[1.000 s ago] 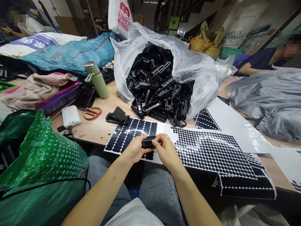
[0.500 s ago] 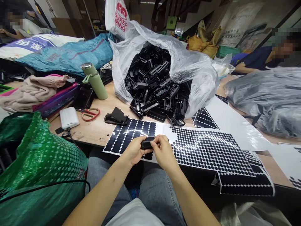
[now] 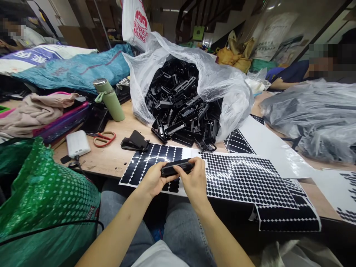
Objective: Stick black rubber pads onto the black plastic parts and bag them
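Between my two hands is a long black plastic piece (image 3: 175,167) with a carbon-fibre-like pattern; its exact kind I cannot make out. My left hand (image 3: 154,178) is closed on its left end. The fingers of my right hand (image 3: 194,178) grip its right end, the thumb pressed against its near side. Below and behind the hands lie a sheet of black rounded stickers (image 3: 151,157) and a sheet of black round dots (image 3: 244,178). Beyond them, a clear plastic bag (image 3: 233,92) spills many similar black plastic parts (image 3: 178,107) onto the table.
A black folding stand (image 3: 135,141), red-handled scissors (image 3: 104,139), a white power bank (image 3: 78,144) and a green bottle (image 3: 111,102) stand or lie at left. A green bag (image 3: 55,185) bulges beside the table edge. Grey plastic bags (image 3: 311,115) and another person's arm (image 3: 286,83) are at right.
The black piece has turned in my hands, so its long side now faces me. My right hand has shifted to its right end. The view has moved slightly.
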A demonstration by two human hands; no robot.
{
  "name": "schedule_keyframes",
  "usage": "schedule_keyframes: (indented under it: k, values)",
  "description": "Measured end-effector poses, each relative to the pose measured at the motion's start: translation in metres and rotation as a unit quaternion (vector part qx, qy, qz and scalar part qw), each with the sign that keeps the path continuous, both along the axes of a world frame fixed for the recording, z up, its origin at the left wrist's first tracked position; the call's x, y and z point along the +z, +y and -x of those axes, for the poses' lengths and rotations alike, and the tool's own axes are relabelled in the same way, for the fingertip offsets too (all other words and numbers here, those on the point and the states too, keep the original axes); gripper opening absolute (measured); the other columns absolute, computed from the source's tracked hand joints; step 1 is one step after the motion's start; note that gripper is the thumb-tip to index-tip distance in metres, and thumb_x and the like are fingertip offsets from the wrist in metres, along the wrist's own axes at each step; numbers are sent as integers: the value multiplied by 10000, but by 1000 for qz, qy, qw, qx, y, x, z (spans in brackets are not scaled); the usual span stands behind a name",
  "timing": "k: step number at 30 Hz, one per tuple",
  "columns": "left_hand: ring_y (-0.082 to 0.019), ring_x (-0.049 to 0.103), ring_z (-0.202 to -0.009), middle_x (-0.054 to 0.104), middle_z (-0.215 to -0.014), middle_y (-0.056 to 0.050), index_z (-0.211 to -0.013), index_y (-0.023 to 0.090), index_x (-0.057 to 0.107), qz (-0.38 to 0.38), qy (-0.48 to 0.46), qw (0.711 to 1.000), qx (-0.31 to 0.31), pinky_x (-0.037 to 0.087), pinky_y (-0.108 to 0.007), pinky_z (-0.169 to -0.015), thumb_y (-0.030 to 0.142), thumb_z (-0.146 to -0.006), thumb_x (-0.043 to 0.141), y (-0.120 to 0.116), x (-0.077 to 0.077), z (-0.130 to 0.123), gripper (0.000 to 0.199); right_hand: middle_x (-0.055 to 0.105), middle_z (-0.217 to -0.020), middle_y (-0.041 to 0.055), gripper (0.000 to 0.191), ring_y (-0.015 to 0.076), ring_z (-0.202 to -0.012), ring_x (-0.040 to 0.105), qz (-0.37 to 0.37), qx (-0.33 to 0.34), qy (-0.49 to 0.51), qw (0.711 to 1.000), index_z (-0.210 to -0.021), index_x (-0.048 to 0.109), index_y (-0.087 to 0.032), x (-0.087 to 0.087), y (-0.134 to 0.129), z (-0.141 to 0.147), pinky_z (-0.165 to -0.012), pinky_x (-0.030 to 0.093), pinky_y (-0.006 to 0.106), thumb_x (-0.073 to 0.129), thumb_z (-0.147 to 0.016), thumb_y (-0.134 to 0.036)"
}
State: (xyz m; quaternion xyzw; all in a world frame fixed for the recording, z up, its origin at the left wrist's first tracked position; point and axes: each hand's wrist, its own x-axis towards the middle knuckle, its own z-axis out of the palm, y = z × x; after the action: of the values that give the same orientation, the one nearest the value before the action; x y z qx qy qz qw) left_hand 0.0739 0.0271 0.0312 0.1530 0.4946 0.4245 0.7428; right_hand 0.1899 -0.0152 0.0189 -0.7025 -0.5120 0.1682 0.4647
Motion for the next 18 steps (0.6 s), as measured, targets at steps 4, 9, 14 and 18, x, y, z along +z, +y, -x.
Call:
schedule_keyframes:
  k: [4,9,14,18]
  values:
    - [-229,632,-785,639,-772,-122,-717,100,549,17,-12,1000,8,552,-427,-668,104,-773,469,4,7,2,98,459,-970,68,321,186,-834,457,-22,-41,24,999,-932,431,-201,-4,4,-17,-691,396,314,502,-766,-466]
    - [-224,609,-838,621,-782,-99,-691,119,540,-74,8,993,90,538,-417,-723,134,-789,455,3,19,18,131,484,-968,66,331,170,-777,475,7,-32,97,995,-928,448,-195,-15,2,-29,-661,398,300,483,-766,-481]
    - [-221,473,-1084,566,-991,-56,-779,194,555,-337,430,758,356,363,-365,-974,221,-807,455,-30,66,106,108,528,-923,54,382,177,-744,507,66,-21,136,988,-895,491,-194,-31,-8,-24,-617,399,299,542,-702,-519]
    - [-303,308,-1221,519,-1116,-107,-825,192,551,-231,704,536,405,143,-453,-1056,208,-780,493,-87,101,185,74,545,-941,61,391,191,-758,531,116,25,132,984,-870,512,-197,-37,-9,-14,-630,408,314,562,-677,-534]
